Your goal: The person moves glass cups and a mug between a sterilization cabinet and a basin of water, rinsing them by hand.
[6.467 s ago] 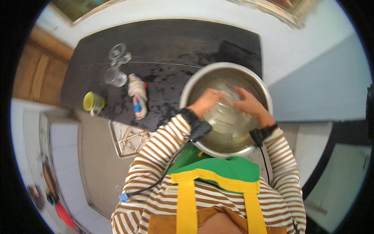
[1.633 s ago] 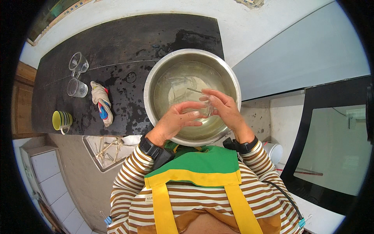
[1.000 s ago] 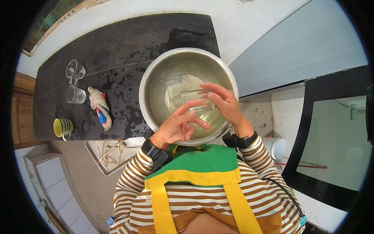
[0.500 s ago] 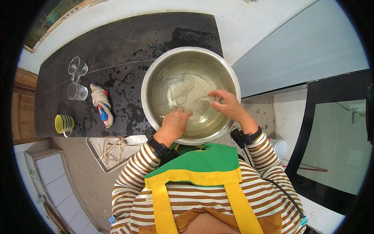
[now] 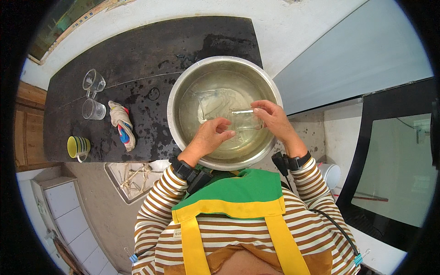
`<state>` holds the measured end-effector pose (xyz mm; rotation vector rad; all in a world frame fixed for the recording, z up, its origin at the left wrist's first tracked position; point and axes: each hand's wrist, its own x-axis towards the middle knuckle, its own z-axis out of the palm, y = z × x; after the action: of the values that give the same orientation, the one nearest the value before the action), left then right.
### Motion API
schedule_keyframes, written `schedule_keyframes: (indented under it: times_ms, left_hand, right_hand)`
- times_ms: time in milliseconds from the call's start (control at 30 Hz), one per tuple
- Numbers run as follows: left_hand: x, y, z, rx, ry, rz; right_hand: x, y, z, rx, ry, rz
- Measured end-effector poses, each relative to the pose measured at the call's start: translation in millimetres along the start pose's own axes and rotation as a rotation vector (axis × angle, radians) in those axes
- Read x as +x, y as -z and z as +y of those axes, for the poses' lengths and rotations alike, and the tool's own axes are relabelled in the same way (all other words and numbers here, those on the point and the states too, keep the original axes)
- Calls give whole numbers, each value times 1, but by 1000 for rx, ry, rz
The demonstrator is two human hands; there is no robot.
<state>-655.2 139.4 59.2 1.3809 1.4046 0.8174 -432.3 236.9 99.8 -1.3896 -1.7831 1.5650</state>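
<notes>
Clear glass cup point(image 5: 244, 119): located inside the rim of the steel basin point(image 5: 259, 82), lying on its side, its long axis running roughly left to right. Whether it is clear of the water or partly in it cannot be determined.

Right hand point(image 5: 273, 121): fingers grasping the cup at its right end, thumb below and forefinger along the upper side.

Left hand point(image 5: 211, 136): fingers loosely bent, thumb standing apart from them, at the cup's left end. Contact with the glass cannot be confirmed; no grasp is seen.

Second glass vessel point(image 5: 208, 103): lies in the basin's water, left of the cup; its outline is indistinct.

Basin: stands at the right end of the dark table point(image 5: 137, 50), the surface of which is spotted with water. Toward the table's left side are an upper glass mug point(image 5: 94, 81) and, just below it, a lower glass mug point(image 5: 94, 109). Twisted cloth point(image 5: 122, 126) lies to their right. Yellow striped mug point(image 5: 79, 146) is near the table's front left corner.
</notes>
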Motion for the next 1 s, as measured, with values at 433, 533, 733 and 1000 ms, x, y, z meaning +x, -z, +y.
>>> schedule_keyframes:
  times_ms: [433,533,733,1000]
  left_hand:
    - [-2,-5,13,-367,-22,-170]
    - [-3,-4,16,-193,-26,-3]
    - [-2,35,10,385,-65,566]
    - [35,31,-45,-555,331,214]
  right_hand:
    - [-34,-8,-17,-315,270,-101]
    - [-42,-19,-32,-573,256,22]
    - [-64,-27,-34,-830,311,295]
    - [-94,-35,-27,-577,331,416]
